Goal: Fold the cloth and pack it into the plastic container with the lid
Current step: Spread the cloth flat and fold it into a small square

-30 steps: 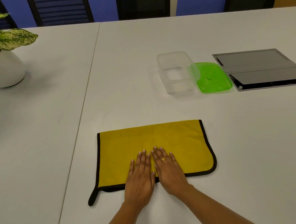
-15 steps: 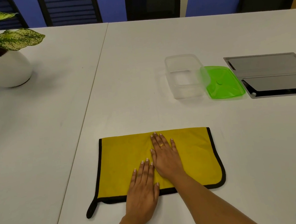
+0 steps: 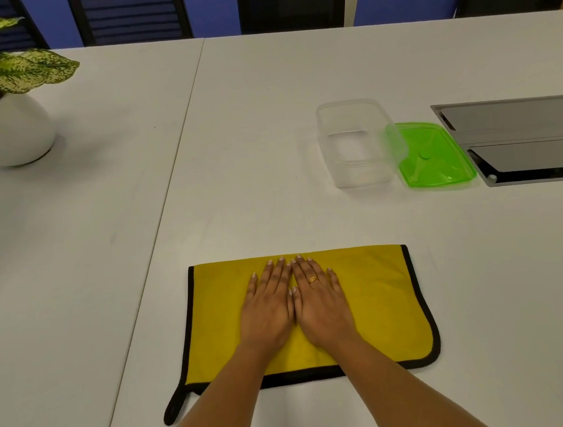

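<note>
Cloth [image 3: 385, 303], yellow with black edging, is lying flat on the white table [image 3: 266, 146] close in front of you, a small black loop trailing from its near left corner. You are resting your left hand [image 3: 268, 309] and right hand [image 3: 320, 300] side by side on its middle, palms down, fingers straight, pressing and gripping nothing. The far edge is showing no trim and looks like a crease, so you are probably smoothing a first fold. The clear plastic container [image 3: 356, 144] is standing open well beyond the cloth to your right, showing nothing inside, with the green lid [image 3: 436, 157] lying against its right side. By that reading you are sitting early in the job: further folding, packing and lidding are all waiting.
</note>
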